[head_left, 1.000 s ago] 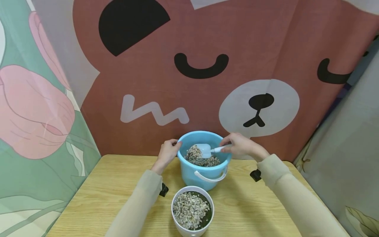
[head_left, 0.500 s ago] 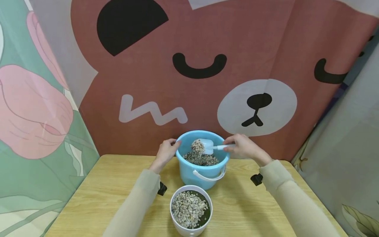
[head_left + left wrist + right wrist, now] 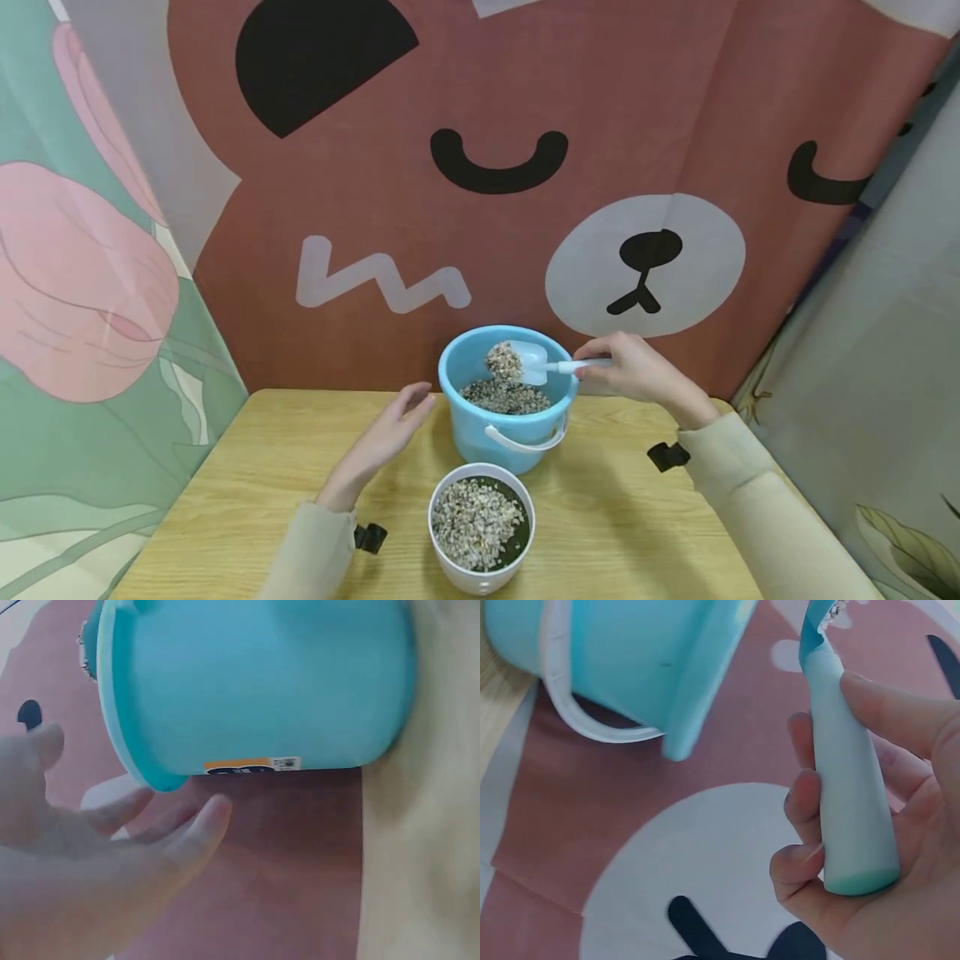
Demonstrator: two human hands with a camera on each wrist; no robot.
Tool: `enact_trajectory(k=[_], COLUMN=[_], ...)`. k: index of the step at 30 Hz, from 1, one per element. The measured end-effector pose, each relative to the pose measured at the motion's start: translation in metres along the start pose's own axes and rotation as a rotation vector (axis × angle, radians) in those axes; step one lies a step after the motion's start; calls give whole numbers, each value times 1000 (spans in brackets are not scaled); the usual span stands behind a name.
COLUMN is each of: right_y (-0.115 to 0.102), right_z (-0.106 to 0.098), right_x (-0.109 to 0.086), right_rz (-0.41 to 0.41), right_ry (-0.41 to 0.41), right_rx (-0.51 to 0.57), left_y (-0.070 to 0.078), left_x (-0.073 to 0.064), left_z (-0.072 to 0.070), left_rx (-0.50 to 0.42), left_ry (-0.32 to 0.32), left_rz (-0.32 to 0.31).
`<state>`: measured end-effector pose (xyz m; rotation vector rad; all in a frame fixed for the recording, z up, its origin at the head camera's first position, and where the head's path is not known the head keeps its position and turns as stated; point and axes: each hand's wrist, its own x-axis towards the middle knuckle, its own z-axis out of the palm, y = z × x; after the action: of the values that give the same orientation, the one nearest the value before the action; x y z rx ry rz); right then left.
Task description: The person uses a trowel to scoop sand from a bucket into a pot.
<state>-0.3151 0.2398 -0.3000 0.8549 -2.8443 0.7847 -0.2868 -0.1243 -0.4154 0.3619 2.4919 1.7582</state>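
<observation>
My right hand (image 3: pixel 633 371) grips the pale handle of a small blue scoop (image 3: pixel 534 363), as the right wrist view also shows. A heap of light gravel (image 3: pixel 504 361) fills the scoop, which is held over the light-blue bucket (image 3: pixel 487 439). More mixed gravel (image 3: pixel 510 397) lies in the bucket's bottom. My left hand (image 3: pixel 382 437) is beside the bucket's left side, off its rim, with fingers extended and nothing held. Nearer to me stands a white pot (image 3: pixel 480 581), holding pale gravel (image 3: pixel 472 521) over a dark green layer that shows along its right side.
Everything stands on a light wooden table (image 3: pixel 247 500). The bucket's white handle (image 3: pixel 525 442) hangs down its front. Close behind the table hangs a brown curtain with a bear face (image 3: pixel 360 192); printed cloths hang at both sides.
My left hand has let go of the bucket's rim and drawn back left and toward me. The loaded scoop has risen from the gravel and come level, my right hand shifting slightly right.
</observation>
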Motion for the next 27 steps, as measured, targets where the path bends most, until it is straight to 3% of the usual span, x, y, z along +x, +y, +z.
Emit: enact_trajectory(k=[3, 6, 9, 12, 17, 27], right_y=[-10, -19, -27, -33, -42, -46], right_z=[-4, -6, -6, -3, 9, 48], right_x=[-8, -19, -32, -44, -62, -84], right_rz=[-6, -33, -69, -112, -147, -163], right_ry=[-7, -29, -54, -71, -111, -153], right_rx=[-4, 5, 23, 37, 47, 50], left_y=[-8, -13, -17, -21, -24, -24], left_x=[-23, -44, -58, -66, -74, -84], left_z=[2, 5, 9, 13, 19, 27], left_rx=[-8, -25, -67, -89, -87, -163], left_ry=[-83, -209, -349, -430, -465, -509], left_rz=[44, 107, 144, 158, 188, 164])
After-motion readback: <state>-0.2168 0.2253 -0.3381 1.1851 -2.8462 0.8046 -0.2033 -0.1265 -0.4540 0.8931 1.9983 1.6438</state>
